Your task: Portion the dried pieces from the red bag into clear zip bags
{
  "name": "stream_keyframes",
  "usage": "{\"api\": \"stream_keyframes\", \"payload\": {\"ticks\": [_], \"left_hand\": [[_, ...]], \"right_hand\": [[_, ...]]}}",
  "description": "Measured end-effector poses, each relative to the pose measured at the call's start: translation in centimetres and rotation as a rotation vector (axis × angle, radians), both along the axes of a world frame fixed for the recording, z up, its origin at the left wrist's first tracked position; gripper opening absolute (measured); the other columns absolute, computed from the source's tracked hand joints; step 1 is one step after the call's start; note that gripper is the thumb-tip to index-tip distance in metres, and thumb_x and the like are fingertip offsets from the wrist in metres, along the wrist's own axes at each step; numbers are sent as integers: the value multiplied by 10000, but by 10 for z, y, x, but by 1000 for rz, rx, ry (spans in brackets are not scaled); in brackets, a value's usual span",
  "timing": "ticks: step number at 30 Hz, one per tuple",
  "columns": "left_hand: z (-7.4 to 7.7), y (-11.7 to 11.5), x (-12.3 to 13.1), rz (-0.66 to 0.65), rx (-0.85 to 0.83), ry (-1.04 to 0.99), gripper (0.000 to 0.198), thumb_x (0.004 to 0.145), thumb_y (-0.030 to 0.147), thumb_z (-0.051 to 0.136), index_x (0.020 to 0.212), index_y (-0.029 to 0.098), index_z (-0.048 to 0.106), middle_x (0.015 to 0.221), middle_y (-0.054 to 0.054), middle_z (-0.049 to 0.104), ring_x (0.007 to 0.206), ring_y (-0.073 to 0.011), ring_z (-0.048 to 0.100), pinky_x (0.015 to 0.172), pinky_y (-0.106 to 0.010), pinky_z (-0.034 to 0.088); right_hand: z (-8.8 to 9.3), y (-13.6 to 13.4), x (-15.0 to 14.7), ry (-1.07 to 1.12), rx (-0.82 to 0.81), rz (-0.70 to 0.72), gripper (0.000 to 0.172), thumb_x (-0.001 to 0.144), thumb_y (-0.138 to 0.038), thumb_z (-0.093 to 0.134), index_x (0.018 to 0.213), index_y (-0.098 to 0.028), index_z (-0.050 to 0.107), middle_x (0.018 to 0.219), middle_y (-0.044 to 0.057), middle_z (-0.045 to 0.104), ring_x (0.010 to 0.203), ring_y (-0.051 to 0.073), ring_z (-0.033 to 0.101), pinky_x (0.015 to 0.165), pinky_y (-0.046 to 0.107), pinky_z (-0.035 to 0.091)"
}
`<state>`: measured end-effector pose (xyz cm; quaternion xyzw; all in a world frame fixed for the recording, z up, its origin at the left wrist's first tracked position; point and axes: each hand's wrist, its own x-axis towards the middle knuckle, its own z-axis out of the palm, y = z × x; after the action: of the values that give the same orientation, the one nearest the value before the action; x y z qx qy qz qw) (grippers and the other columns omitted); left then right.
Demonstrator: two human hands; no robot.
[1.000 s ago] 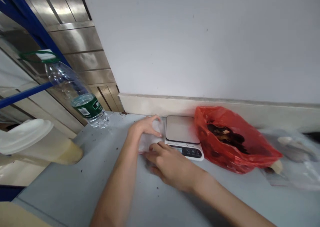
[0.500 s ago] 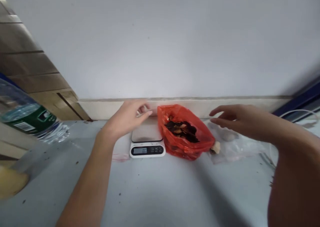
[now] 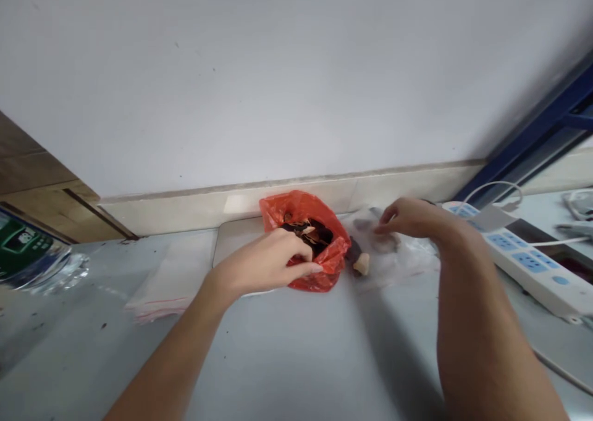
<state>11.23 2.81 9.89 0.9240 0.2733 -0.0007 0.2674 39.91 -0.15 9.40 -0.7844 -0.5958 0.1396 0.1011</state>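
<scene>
A red plastic bag [image 3: 296,205] stands with its mouth spread and dark, dried pieces [image 3: 317,236] with paler bits inside. My left hand [image 3: 269,260] is closed at its near rim, the thumb outside and the curled fingertips partly hidden. Under that hand, the kitchen scale [image 3: 231,236] shows only part of its metal platform. To the right lies a clear plastic bag [image 3: 403,263] with a few lumps in it. My right hand [image 3: 407,217] pinches at its upper left part; the exact contact is blurred. A pale chunk [image 3: 361,264] rests between the two bags.
Flat clear zip bags [image 3: 171,273] lie left of the scale. A large water bottle [image 3: 37,254] is at the left edge. On the right are a white power strip [image 3: 532,257] with cables and a blue frame [image 3: 532,143]. The wall [image 3: 296,87] rises behind.
The view has swung right, showing the power strip. My left hand has moved from above the scale to the red bag's rim. My right hand has come down to the clear bag.
</scene>
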Motion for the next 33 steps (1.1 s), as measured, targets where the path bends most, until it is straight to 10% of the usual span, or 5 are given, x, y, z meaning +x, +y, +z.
{"api": "stream_keyframes", "payload": {"ticks": [6, 11, 19, 28, 33], "left_hand": [[10, 6, -8, 226, 61, -337, 387, 1001, 519, 517, 952, 230, 768, 947, -28, 767, 839, -200, 655, 745, -307, 478], [10, 11, -15, 341, 155, -683, 553, 931, 479, 651, 1426, 237, 595, 1442, -92, 635, 1287, -259, 602, 1082, -369, 490], [26, 12, -38, 520, 138, -902, 231, 931, 394, 633, 822, 193, 664, 768, -10, 723, 714, -158, 691, 712, -263, 581], [18, 31, -64, 835, 230, -689, 337, 819, 333, 713, 1131, 233, 631, 980, -25, 718, 853, -193, 706, 746, -302, 580], [24, 18, -56, 533, 144, -505, 218, 823, 418, 711, 817, 206, 659, 755, -4, 668, 737, -168, 621, 697, -280, 513]], "right_hand": [[47, -17, -34, 248, 161, -29, 117, 813, -321, 610, 738, -236, 635, 807, 50, 785, 725, 207, 693, 640, 321, 499], [66, -33, -74, 328, 578, 166, 107, 813, -322, 613, 839, -257, 693, 803, 40, 772, 770, 213, 725, 675, 347, 536], [55, -17, -105, 547, 496, 349, 322, 773, -533, 736, 772, -214, 694, 574, -18, 595, 533, 133, 554, 471, 260, 398], [38, 0, -120, 1019, 94, 383, 375, 642, -513, 856, 627, -193, 661, 649, -3, 630, 603, 127, 550, 563, 271, 444], [25, 11, -132, 947, 68, 404, 422, 639, -537, 826, 577, -186, 599, 561, -51, 511, 535, 89, 421, 516, 259, 330]]}}
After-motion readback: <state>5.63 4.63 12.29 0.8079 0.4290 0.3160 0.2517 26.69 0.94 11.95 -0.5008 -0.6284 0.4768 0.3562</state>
